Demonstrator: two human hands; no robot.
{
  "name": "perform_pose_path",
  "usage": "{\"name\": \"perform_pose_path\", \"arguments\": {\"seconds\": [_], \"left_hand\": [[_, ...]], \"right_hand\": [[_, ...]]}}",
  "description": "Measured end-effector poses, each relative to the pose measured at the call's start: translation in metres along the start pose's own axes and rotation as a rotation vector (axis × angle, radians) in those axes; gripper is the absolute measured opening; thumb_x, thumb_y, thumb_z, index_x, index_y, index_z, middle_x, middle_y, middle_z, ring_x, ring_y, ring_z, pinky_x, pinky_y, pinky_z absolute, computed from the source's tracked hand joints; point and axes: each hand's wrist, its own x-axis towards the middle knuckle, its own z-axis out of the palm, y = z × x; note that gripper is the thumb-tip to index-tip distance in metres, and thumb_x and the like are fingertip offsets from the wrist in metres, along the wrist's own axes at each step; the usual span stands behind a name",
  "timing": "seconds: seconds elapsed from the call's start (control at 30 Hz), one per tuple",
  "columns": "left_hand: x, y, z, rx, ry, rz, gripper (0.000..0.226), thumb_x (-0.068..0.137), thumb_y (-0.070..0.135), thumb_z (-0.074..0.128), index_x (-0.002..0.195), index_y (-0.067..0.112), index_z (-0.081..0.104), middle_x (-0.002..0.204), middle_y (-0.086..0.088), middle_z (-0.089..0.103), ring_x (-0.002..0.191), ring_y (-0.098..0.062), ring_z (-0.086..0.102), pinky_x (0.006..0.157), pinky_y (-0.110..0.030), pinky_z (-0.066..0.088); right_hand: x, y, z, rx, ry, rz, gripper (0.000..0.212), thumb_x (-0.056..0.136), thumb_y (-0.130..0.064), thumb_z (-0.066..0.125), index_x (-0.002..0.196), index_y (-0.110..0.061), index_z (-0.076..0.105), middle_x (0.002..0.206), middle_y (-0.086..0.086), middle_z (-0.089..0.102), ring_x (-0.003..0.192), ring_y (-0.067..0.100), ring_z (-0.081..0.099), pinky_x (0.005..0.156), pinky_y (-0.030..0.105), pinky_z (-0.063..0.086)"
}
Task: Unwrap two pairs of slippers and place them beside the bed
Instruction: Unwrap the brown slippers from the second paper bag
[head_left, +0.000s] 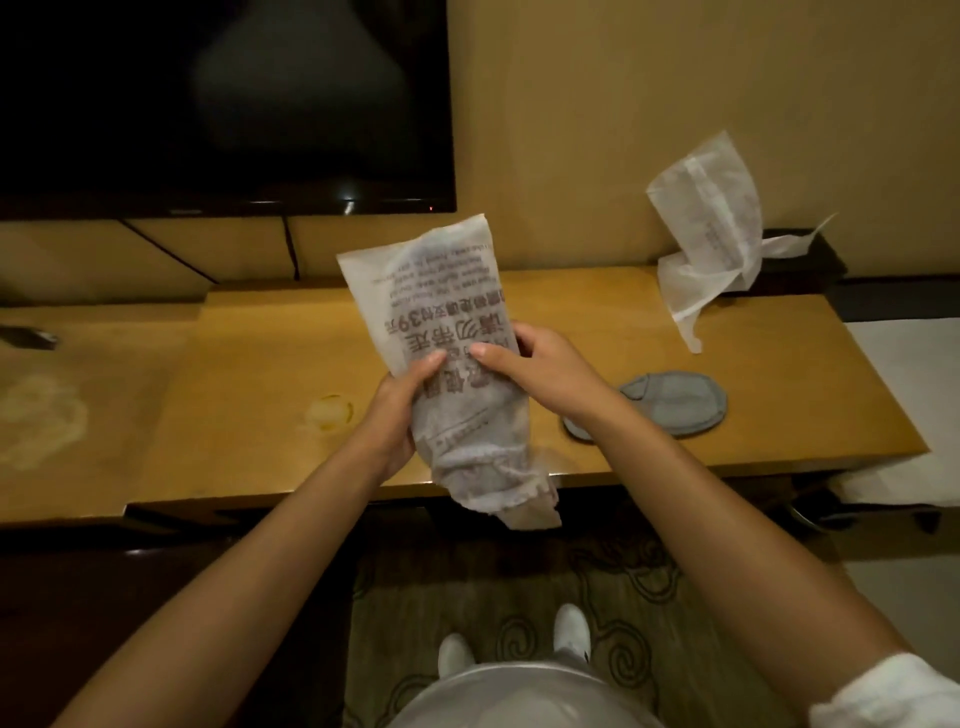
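Above the wooden table (260, 395), both our hands (540, 371) clamp the white printed wrapper (436, 291). We should slide the slippers out gently through its torn end.

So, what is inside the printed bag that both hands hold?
Through the thin printed bag, held by the left hand and right hand, a dark grey shape shows, probably slippers. How many cannot be seen; the wrapper covers them.
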Motion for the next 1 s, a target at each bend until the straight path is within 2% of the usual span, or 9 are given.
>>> {"name": "perform_pose_path", "arguments": {"seconds": [0.13,0.27,0.37,0.5,0.6,0.67,0.77,0.9,1.0], "left_hand": [[-0.004,0.007,0.023,-0.056,0.075,0.061,0.054,0.090,0.044,0.071,0.132,0.012,0.064,0.128,-0.013,0.071,0.119,-0.032,0.068,0.095,-0.048,0.057],[0.004,0.018,0.034,-0.303,0.208,0.101,0.059,0.092,0.050,0.067,0.137,0.012,0.060,0.132,-0.013,0.068,0.122,-0.031,0.065,0.102,-0.051,0.052],[0.008,0.021,0.033,-0.325,0.268,0.052,0.058,0.095,0.055,0.060,0.137,0.015,0.060,0.128,-0.009,0.072,0.118,-0.028,0.069,0.096,-0.048,0.056],[-0.001,0.020,0.017,0.657,0.232,-0.044,0.067,0.093,0.074,0.043,0.096,0.015,0.075,0.076,-0.007,0.079,0.069,-0.024,0.077,0.066,-0.040,0.063],[-0.006,0.024,-0.007,1.402,0.395,0.417,0.046,0.089,0.063,0.060,0.072,0.021,0.063,0.062,0.006,0.066,0.061,-0.016,0.065,0.055,-0.035,0.053],[-0.011,0.033,-0.006,1.372,0.232,0.705,0.040,0.081,0.056,0.076,0.094,0.020,0.064,0.090,0.003,0.067,0.086,-0.017,0.063,0.070,-0.036,0.054],[-0.009,0.045,0.021,1.387,-0.288,0.564,0.092,0.068,0.068,0.079,0.144,0.027,0.047,0.147,0.002,0.049,0.139,-0.016,0.041,0.115,-0.038,0.037],[-0.008,0.046,0.053,1.064,-0.679,0.066,0.049,0.074,0.037,0.089,0.113,0.014,0.072,0.111,-0.002,0.077,0.104,-0.018,0.073,0.092,-0.051,0.057],[-0.008,0.038,0.046,0.841,-0.624,0.101,0.038,0.080,0.019,0.087,0.114,0.010,0.071,0.112,-0.009,0.076,0.106,-0.027,0.073,0.090,-0.044,0.059]], "right_hand": [[-0.007,0.002,0.000,0.199,0.011,0.079,0.051,0.085,-0.051,0.077,0.127,-0.025,0.064,0.122,-0.006,0.074,0.111,0.015,0.072,0.093,0.040,0.060],[-0.022,0.010,-0.006,0.106,-0.263,0.194,0.044,0.085,-0.035,0.083,0.125,-0.021,0.070,0.117,-0.003,0.077,0.108,0.017,0.074,0.093,0.037,0.059],[-0.023,0.002,-0.011,0.153,-0.113,0.096,0.030,0.090,-0.021,0.078,0.119,-0.016,0.071,0.110,-0.002,0.079,0.100,0.015,0.076,0.080,0.027,0.060],[-0.017,-0.022,-0.035,0.072,-0.032,0.072,0.018,0.089,-0.013,0.075,0.107,-0.018,0.074,0.101,-0.002,0.081,0.093,0.015,0.077,0.076,0.026,0.060],[-0.018,-0.038,-0.055,-0.196,-0.074,0.097,0.010,0.086,-0.017,0.075,0.096,-0.016,0.076,0.091,-0.002,0.080,0.085,0.014,0.076,0.077,0.032,0.058],[-0.021,-0.052,-0.058,-0.392,-0.113,0.073,0.010,0.082,-0.021,0.074,0.086,-0.012,0.074,0.077,-0.001,0.073,0.071,0.014,0.068,0.069,0.034,0.050],[-0.022,-0.080,-0.047,-0.710,-0.340,-0.017,0.018,0.078,-0.027,0.073,0.083,-0.010,0.072,0.071,0.006,0.067,0.062,0.021,0.059,0.056,0.038,0.044],[-0.027,-0.101,-0.031,-0.844,-0.423,-0.190,0.013,0.079,-0.034,0.073,0.079,-0.021,0.074,0.075,0.003,0.072,0.067,0.016,0.065,0.056,0.036,0.050],[-0.029,-0.104,-0.056,-0.447,-0.325,-0.163,0.018,0.089,-0.039,0.073,0.100,-0.025,0.076,0.100,-0.002,0.077,0.095,0.012,0.072,0.081,0.029,0.057]]}}
